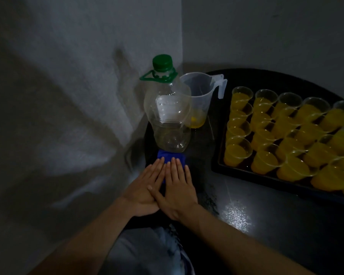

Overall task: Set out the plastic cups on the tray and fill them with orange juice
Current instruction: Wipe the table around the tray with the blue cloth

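Cups [239,152]: ranked in tight rows on the tray [216,165] at the right side of the tabletop [276,225] — all in view holding orange juice, so filling looks done.
Jug [200,100]: parked at the back edge, between bottle and tray; only a yellow film at the bottom.
Bottle [168,116]: empty, green cap on, pushed into the back left corner by the wall, clear of the tray.
Cloth [170,155]: blue, flat at the left edge, just in front of the bottle.
Left hand [142,187]: flat, fingers together, palm down on the cloth.
Right hand [177,187]: likewise flat, thumb overlapping the left — holding nothing, probably pressing or wiping.
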### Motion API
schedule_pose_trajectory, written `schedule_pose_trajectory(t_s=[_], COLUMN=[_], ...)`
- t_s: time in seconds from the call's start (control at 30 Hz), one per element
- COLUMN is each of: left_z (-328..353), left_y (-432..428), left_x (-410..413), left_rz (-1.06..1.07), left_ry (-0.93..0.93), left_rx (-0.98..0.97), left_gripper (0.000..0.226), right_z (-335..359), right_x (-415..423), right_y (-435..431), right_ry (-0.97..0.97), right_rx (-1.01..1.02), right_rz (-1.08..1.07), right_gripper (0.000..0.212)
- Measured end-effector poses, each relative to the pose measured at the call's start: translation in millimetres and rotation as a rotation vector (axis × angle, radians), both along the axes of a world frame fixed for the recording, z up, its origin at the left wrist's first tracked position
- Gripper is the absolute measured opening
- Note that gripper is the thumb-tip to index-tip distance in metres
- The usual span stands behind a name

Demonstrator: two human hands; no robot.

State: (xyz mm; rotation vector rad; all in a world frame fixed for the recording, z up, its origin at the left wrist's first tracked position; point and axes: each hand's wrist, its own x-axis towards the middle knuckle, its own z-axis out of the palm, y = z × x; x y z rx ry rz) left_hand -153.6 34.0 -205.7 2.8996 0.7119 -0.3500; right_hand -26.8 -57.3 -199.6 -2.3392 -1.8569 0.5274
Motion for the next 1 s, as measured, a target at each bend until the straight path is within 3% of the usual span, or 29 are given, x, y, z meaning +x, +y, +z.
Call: schedule_pose_trajectory(t_s=[0.47,0.7,1.0], left_z=[7,0,11], left_y=[-71,-113,-176], left_x=[55,81,141], left_rz=[0.0,-0.011,-0.036], left_ry=[0.026,-0.101,-0.015], left_rx=[-0.008,0.005,-0.095], left_gripper=[0.097,0.106,0.099], right_z=[6,1,3], right_x=[49,79,136], right_y=[-71,-113,-182], right_ry=[0.011,0.035,-0.003], right_rx=[0.018,0.057,0.099], right_rz=[-0.036,-0.024,-0.062], right_gripper=[0.103,0.104,0.093])
